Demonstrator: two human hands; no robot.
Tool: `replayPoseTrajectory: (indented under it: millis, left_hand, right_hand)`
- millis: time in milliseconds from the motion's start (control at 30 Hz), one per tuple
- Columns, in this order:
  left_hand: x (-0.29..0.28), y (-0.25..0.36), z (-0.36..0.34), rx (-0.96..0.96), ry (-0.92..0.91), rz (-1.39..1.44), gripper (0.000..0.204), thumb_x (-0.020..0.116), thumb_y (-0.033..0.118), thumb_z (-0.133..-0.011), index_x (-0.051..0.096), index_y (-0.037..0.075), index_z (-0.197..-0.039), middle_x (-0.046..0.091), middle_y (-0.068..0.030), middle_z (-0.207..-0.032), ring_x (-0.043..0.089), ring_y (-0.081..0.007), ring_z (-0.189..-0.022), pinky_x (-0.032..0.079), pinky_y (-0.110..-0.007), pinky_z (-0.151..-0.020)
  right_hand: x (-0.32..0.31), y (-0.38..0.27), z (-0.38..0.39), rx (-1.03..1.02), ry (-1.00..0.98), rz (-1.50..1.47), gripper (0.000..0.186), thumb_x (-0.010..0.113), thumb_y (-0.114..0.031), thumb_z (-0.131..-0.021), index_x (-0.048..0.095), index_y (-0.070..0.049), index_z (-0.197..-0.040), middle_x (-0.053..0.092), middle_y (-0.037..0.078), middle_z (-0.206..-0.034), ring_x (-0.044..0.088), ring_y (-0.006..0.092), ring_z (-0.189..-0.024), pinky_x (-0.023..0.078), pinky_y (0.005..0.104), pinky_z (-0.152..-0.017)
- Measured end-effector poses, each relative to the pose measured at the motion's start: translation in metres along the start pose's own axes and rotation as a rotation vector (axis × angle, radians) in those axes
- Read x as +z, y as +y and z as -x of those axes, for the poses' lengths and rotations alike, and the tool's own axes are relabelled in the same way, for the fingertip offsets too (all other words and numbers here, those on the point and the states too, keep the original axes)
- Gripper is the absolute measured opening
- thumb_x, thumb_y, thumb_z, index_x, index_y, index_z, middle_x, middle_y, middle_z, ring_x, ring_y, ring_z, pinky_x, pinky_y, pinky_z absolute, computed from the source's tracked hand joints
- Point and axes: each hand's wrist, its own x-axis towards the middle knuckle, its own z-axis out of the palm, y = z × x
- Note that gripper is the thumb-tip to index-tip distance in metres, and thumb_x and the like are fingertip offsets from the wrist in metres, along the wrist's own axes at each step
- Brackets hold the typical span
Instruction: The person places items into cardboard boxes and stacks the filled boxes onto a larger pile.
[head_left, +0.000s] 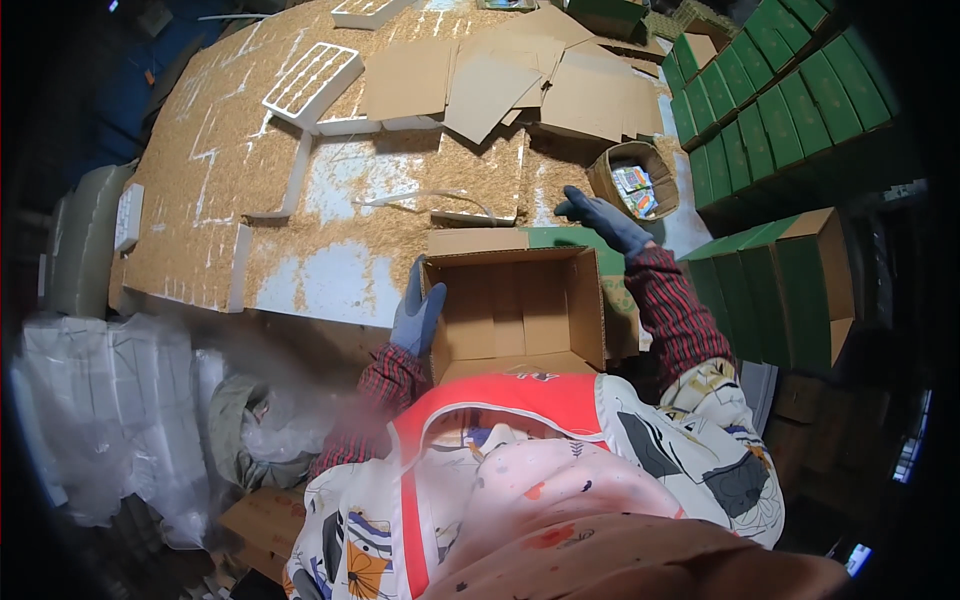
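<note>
An open cardboard box (505, 310), brown inside and bare at its bottom, stands in front of my body at the table's near edge. My left hand (418, 312), in a blue-grey glove, grips the box's left wall, with the thumb near the rim. Beyond the right far corner of the box is my right hand (610, 222), gloved alike. Its fingers are stretched toward the left and apart, with nothing in them. Close to its right sits a round basket-like container (607, 180) with small colourful printed packets (634, 190) inside.
Flat cardboard sheets (410, 80) lie across the far table. A white divided tray (315, 85) stands left of them, amid loose tan shreds (200, 170). Green boxes (770, 130) are stacked at the right. Plastic-wrapped white blocks (110, 400) stand at the lower left.
</note>
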Motion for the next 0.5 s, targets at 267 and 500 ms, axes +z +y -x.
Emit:
replayPoseTrajectory:
  millis: [267,500]
  left_hand:
    - [-0.01,-0.031,0.03,-0.022,0.103,0.03,0.067,0.053,0.027,-0.093,0.021,-0.001,-0.145,0.03,-0.0183,-0.148,0.027,-0.0266,-0.138,0.022,-0.034,-0.112]
    - [-0.01,-0.048,0.024,0.018,0.163,-0.062,0.066,0.052,0.027,-0.093,0.021,-0.001,-0.145,0.031,-0.0204,-0.146,0.028,-0.0295,-0.137,0.023,-0.035,-0.112]
  right_hand:
    - [0.084,0.085,-0.107,0.11,-0.258,0.56,0.079,0.043,-0.077,-0.078,0.068,-0.003,-0.095,0.066,0.019,-0.092,0.061,0.0326,-0.091,0.045,0.0391,-0.084]
    - [0.103,0.105,-0.157,0.46,-0.147,-0.739,0.049,0.062,-0.05,-0.086,0.059,-0.01,-0.115,0.059,0.013,-0.096,0.059,0.0254,-0.08,0.053,0.0328,-0.066]
